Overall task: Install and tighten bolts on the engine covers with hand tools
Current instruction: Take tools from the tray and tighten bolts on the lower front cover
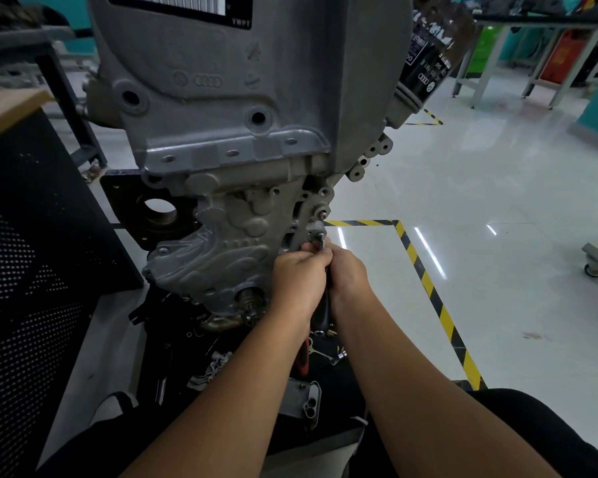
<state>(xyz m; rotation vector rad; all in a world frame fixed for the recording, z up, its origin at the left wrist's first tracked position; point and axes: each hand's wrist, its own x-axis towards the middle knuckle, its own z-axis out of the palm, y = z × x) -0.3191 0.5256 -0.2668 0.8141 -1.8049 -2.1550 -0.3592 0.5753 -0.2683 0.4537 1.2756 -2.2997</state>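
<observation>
head view: both hands, left and right, grip a tool on a cover bolt; other holes look empty.

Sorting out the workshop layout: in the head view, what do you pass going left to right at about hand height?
Black perforated panel → grey engine cover → left hand → right hand → yellow-black floor tape → caster wheel.

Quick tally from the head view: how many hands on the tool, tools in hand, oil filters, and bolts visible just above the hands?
Hands: 2 (left, right)
Black-handled tool: 1
Oil filter: 1
Bolts above the hands: 2
Total: 6
</observation>
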